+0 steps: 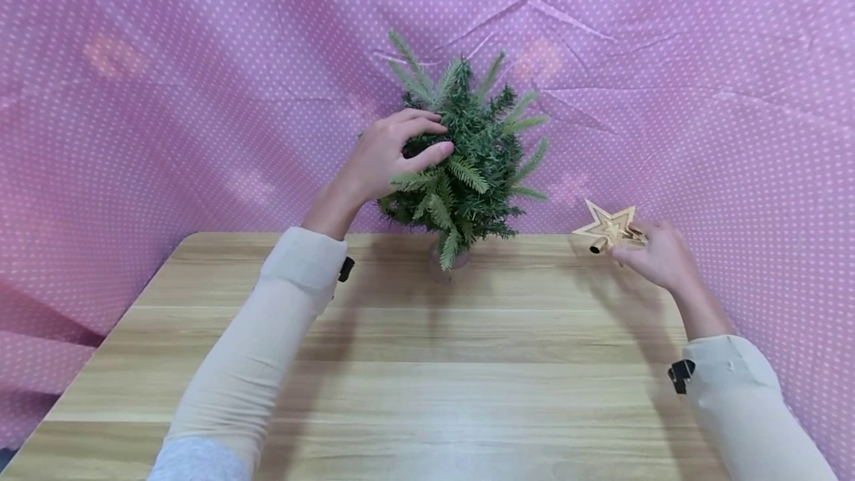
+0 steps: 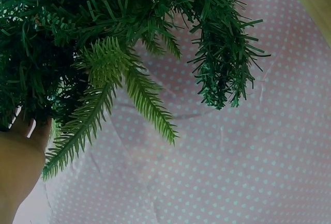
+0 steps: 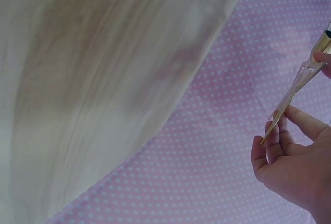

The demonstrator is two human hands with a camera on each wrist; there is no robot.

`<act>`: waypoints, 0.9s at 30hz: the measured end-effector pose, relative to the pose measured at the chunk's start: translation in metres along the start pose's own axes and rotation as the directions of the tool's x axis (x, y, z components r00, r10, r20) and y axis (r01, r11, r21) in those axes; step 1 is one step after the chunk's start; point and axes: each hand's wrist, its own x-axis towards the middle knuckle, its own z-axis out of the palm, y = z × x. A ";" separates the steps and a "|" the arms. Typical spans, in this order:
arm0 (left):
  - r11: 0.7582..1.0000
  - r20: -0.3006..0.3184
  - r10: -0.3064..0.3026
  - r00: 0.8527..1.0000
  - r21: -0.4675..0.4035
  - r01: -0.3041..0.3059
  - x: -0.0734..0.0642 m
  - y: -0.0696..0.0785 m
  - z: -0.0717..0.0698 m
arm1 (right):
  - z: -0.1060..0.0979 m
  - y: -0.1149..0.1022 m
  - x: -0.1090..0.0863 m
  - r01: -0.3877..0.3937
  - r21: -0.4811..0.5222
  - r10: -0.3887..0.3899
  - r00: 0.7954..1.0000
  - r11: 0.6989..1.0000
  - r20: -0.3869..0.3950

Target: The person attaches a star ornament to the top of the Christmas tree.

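Note:
In the head view, a small artificial Christmas tree (image 1: 477, 132) stands upright at the back of the table. My left hand (image 1: 401, 147) rests on the tree's upper left side, with the thumb apart from the extended fingers. The left wrist view shows drooping branches (image 2: 137, 87) close up, and part of the left hand (image 2: 20, 162) with its fingertips hidden in the foliage. Near the table's back right, my right hand (image 1: 657, 251) holds a gold star tree topper (image 1: 609, 226). From the right wrist, the star (image 3: 289, 97) appears edge-on, pinched by the right hand (image 3: 295, 164), its tube pointing up.
The wooden table (image 1: 441, 377) has its back edge near the tree. A pink cloth with white dots (image 1: 234, 95) hangs behind the table and down both sides. The tree's clear base (image 1: 457, 257) is partly covered by low branches.

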 end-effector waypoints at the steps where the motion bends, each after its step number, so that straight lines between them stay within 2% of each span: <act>1: 1.000 0.001 -0.001 1.000 -0.001 0.001 0.000 0.000 0.000 | 0.000 -0.002 0.000 0.001 0.002 -0.001 1.000 1.000 -0.002; 17: 1.000 0.010 -0.011 1.000 -0.001 0.011 -0.001 0.001 -0.001 | -0.006 -0.022 0.001 -0.012 0.049 0.014 0.999 0.999 -0.053; 27: 1.000 0.014 -0.006 1.000 0.000 0.006 -0.001 0.001 -0.001 | -0.007 -0.030 0.000 -0.044 0.051 0.046 0.998 0.998 -0.046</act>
